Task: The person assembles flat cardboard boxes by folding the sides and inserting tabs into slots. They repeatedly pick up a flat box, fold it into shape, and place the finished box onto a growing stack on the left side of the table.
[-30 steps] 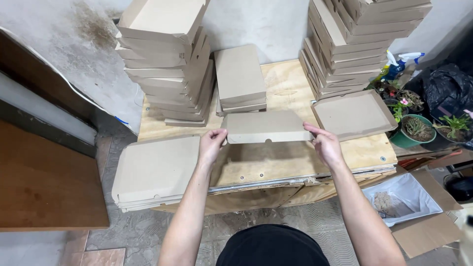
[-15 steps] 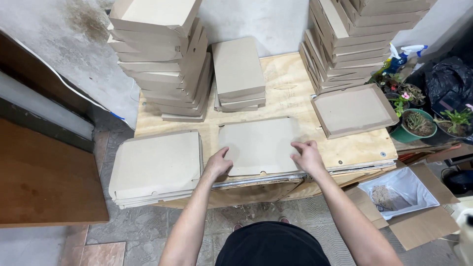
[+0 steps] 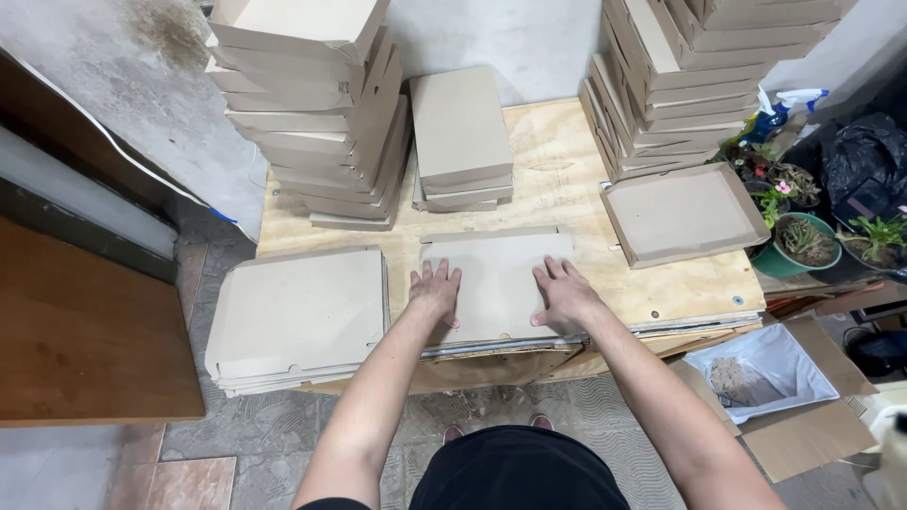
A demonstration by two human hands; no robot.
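A flat brown cardboard box blank [image 3: 498,274] lies on the plywood table [image 3: 567,189] near its front edge. My left hand [image 3: 436,291] presses flat on its left part, fingers spread. My right hand [image 3: 565,295] presses flat on its right part, also with fingers spread. Neither hand grips anything. A pile of flat cardboard blanks [image 3: 298,316] sits to the left of my left hand, overhanging the table edge.
Tall stacks of folded cardboard boxes [image 3: 312,113] stand at the back left and back right [image 3: 699,76]. A short stack [image 3: 460,137] sits between them. An open box tray [image 3: 685,212] lies right. Potted plants [image 3: 803,241] and a bag-lined carton [image 3: 765,368] are on the right.
The box part I held up by its two ends has been laid down flat on the table. Both hands have let go of its edges and now press on top.
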